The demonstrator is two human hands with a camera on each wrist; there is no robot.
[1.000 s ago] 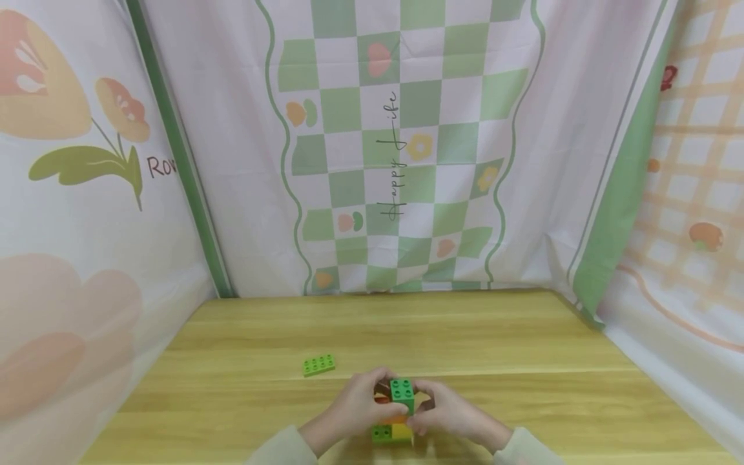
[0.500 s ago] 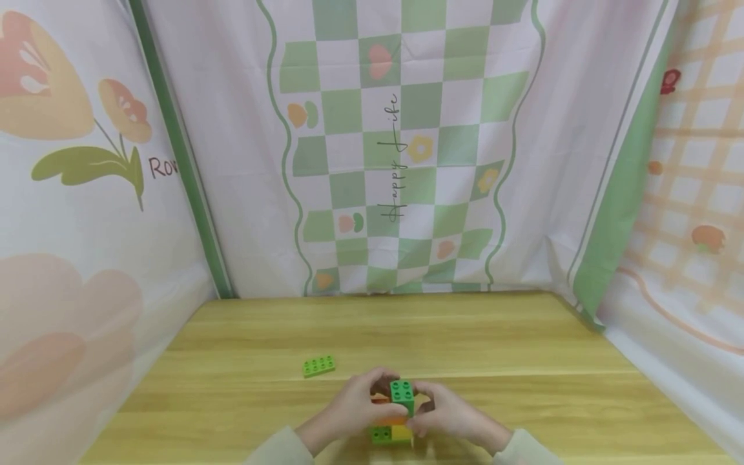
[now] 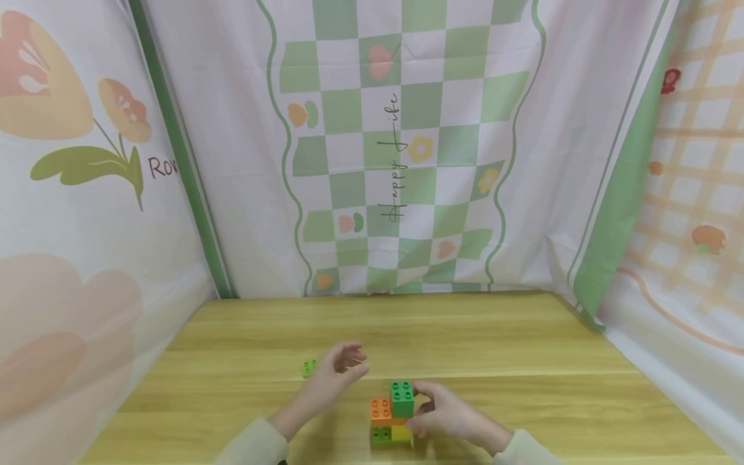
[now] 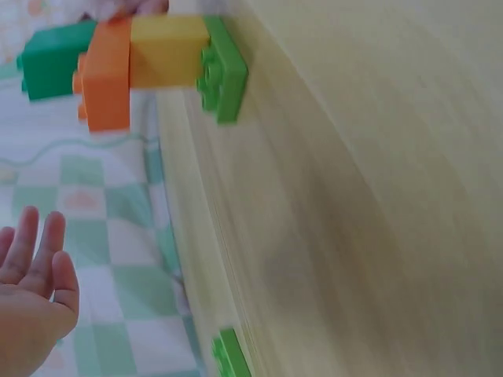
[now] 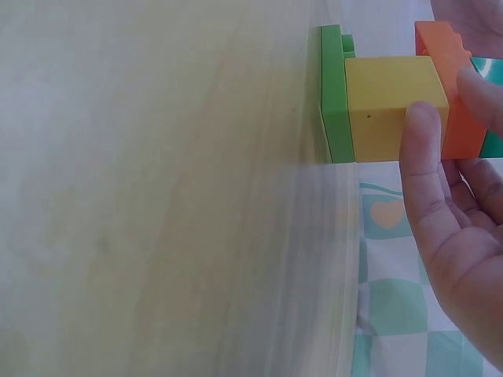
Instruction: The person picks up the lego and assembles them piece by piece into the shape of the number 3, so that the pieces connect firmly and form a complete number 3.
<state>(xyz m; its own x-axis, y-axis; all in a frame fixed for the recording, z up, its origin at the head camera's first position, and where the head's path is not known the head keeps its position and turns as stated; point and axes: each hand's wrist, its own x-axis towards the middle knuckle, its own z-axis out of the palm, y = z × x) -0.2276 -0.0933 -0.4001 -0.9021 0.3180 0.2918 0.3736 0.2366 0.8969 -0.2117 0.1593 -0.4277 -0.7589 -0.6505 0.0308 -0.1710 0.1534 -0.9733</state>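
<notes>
A small stack of toy building bricks stands on the table near its front: a light green plate [image 3: 380,435] at the bottom, a yellow brick [image 5: 393,86] on it, an orange brick [image 3: 380,411] across that, and a dark green brick [image 3: 402,402] on top. My right hand [image 3: 444,413] holds the stack from the right, thumb and fingers on the yellow and orange bricks. To the left, my left hand [image 3: 334,380] is apart from the stack, fingers loosely bent, holding nothing. It partly hides a loose light green plate [image 3: 309,367] with studs facing up.
The wooden table [image 3: 500,342] reaches back to a hanging curtain [image 3: 407,161] with green and white checks. More printed cloth [image 3: 87,258] hangs along the left side, and another sheet [image 3: 697,194] along the right.
My left hand has let go of the stack and moved left and away from me, towards the loose plate, uncovering the orange brick. The right hand stays at the stack.
</notes>
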